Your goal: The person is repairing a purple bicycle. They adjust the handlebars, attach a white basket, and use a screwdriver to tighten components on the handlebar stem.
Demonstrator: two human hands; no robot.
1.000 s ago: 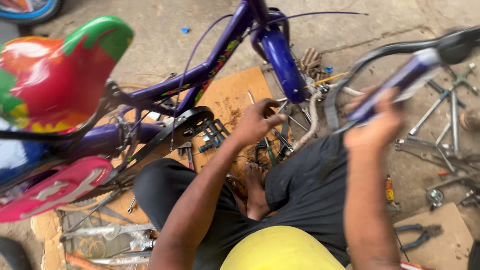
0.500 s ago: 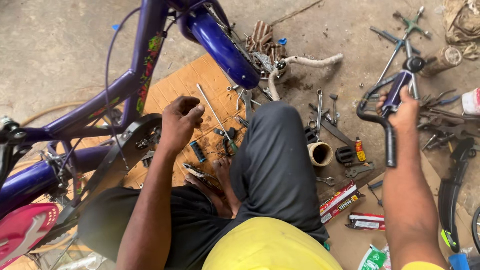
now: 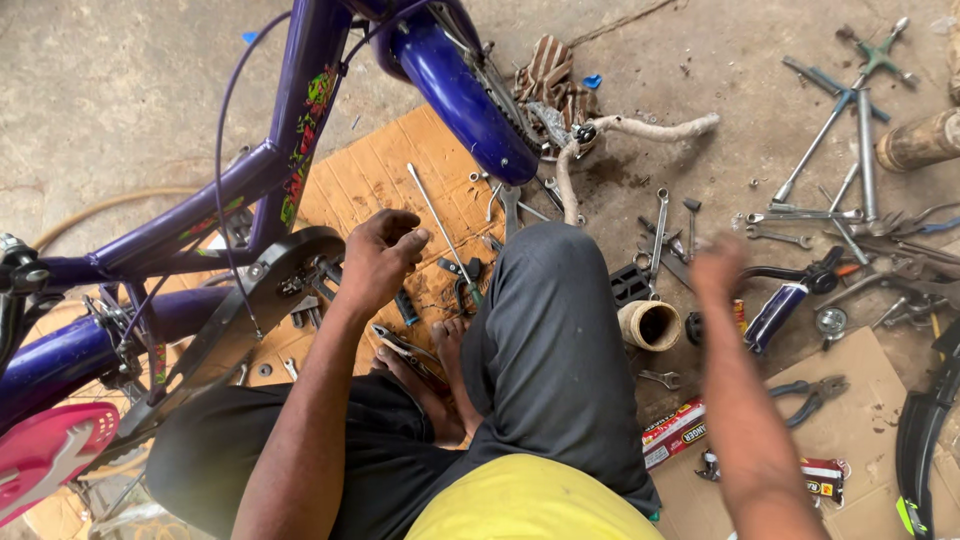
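Nothing is held by the blurred, open right hand, with the blue-grip handlebar just beside it and a red, flat box below, while the left hand, fingers curled, is rested by the black chain guard.

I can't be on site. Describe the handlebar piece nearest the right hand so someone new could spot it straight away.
Start at the person's raised dark-trousered knee and look to its right across the concrete floor, past the tan hollow cylinder. Just beyond the blurred right hand lies the handlebar piece. Unlike the bare steel spanners around it, it has a glossy blue sleeve on a curved black bar.
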